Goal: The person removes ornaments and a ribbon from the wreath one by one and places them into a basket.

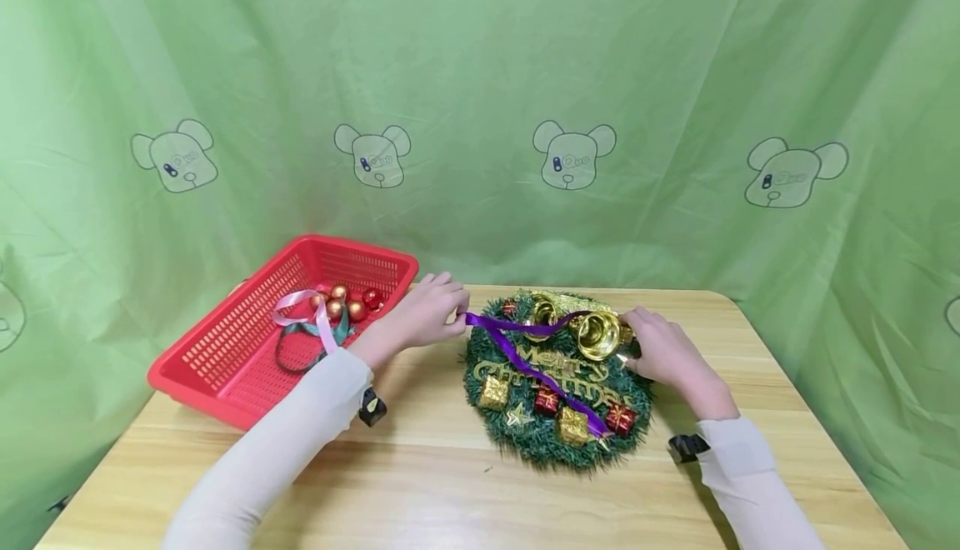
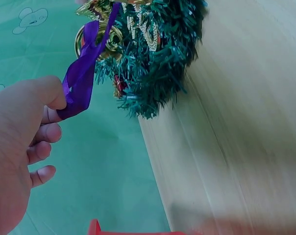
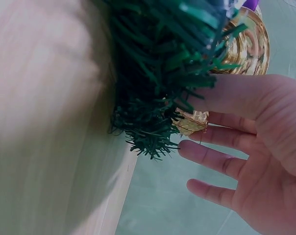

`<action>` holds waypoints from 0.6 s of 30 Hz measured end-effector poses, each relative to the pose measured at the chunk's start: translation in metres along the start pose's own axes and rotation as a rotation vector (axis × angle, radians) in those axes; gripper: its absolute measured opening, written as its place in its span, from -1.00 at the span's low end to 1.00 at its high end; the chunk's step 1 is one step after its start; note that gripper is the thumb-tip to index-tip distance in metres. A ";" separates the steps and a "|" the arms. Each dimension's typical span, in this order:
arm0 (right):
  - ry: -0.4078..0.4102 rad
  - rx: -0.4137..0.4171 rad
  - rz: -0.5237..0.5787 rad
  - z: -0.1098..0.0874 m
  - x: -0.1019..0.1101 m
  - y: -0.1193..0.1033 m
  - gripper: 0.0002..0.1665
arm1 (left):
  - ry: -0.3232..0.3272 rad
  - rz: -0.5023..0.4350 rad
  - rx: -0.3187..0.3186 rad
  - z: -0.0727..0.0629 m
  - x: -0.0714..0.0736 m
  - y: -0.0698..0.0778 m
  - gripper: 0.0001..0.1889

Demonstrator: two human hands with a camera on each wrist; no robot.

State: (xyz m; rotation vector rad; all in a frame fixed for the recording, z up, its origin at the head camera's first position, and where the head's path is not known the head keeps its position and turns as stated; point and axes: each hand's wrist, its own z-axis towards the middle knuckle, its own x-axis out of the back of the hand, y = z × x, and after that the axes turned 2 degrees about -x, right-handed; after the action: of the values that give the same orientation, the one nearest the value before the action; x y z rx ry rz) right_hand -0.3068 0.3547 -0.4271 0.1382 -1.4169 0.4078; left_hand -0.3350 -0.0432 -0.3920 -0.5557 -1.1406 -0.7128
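Observation:
A green tinsel wreath [image 1: 487,408] with gold "Merry Christmas" lettering [image 1: 558,364] lies on the table. Two gold bells [image 1: 598,335] sit on its far side, beside small red and gold gift boxes. My left hand [image 1: 431,312] pinches one end of a purple ribbon [image 1: 517,356], also seen in the left wrist view [image 2: 84,78]. The ribbon runs taut to the bells, and another length trails across the lettering to the near right edge. My right hand [image 1: 667,354] touches the wreath's right side beside a bell, fingers [image 3: 211,156] fairly straight; its thumb tip is hidden by tinsel.
Left of the wreath, a red plastic basket [image 1: 202,367] holds gold and red balls [image 1: 339,304], a pink ribbon [image 1: 324,325] and a dark green ribbon [image 1: 288,350]. A green curtain [image 1: 480,50] hangs behind the wooden table [image 1: 420,475].

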 end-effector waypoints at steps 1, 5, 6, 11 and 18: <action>0.000 0.000 0.001 0.000 0.000 0.000 -0.10 | -0.001 -0.003 0.004 -0.001 0.000 -0.001 -0.95; 0.001 0.000 0.003 0.000 -0.001 0.001 -0.09 | 0.006 0.021 0.014 -0.004 0.001 -0.005 -0.94; 0.002 -0.004 0.005 0.000 -0.001 0.001 -0.09 | 0.010 0.027 0.015 -0.004 0.002 -0.006 -0.94; 0.002 -0.004 0.004 0.000 0.000 0.000 -0.09 | 0.020 0.043 0.023 -0.008 0.003 -0.009 -0.94; 0.000 0.001 0.000 0.000 0.001 -0.001 -0.10 | 0.003 0.042 0.049 -0.012 0.008 -0.014 -0.92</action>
State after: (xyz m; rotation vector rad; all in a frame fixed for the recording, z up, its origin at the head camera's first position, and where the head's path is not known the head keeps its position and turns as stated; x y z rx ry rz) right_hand -0.3062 0.3537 -0.4263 0.1392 -1.4172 0.4087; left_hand -0.3361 -0.0630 -0.3882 -0.5357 -1.1369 -0.6481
